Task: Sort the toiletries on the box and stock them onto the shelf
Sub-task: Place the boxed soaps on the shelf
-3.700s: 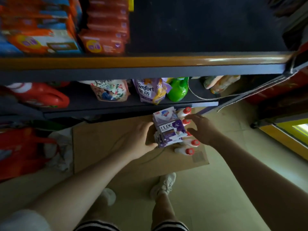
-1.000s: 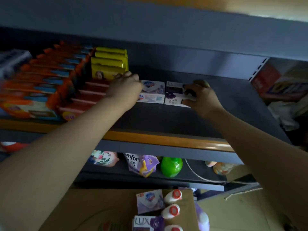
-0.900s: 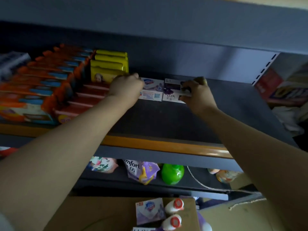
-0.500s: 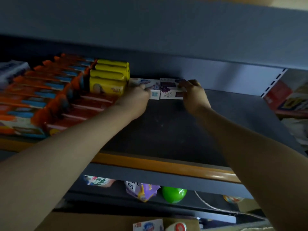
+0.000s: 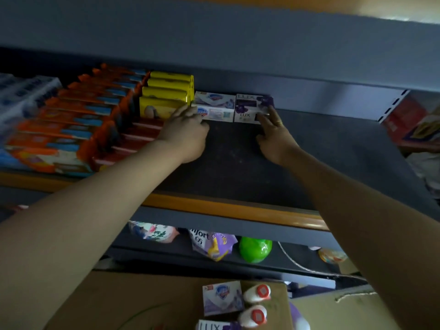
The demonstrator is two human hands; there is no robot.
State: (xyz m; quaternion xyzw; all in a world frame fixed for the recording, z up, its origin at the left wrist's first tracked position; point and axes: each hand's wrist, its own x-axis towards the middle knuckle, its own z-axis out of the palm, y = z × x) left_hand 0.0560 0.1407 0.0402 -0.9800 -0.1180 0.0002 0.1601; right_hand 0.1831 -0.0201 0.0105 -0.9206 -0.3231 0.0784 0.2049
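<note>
Two soap boxes stand side by side at the back of the dark shelf [image 5: 238, 163]: a white and blue soap box [image 5: 215, 107] and a purple LUX soap box [image 5: 252, 108]. My left hand [image 5: 185, 132] touches the front left of the white and blue box with its fingertips. My right hand [image 5: 273, 136] presses straight fingers against the right front corner of the LUX box. Below, on the cardboard box [image 5: 142, 303], lie another white and blue soap box [image 5: 222, 297], a second LUX box [image 5: 214, 326] and two white bottles with red caps [image 5: 256, 303].
Yellow boxes [image 5: 166, 96], red boxes [image 5: 133, 141] and orange and blue boxes [image 5: 71, 120] fill the shelf's left part. The shelf has an orange front lip [image 5: 226, 208]. On the lower shelf sit refill pouches [image 5: 212, 244] and a green bottle [image 5: 254, 248].
Both hands carried the two soap boxes from the cardboard box up to the shelf and slid them to its back wall. The right hand's fingers have straightened against the LUX box.
</note>
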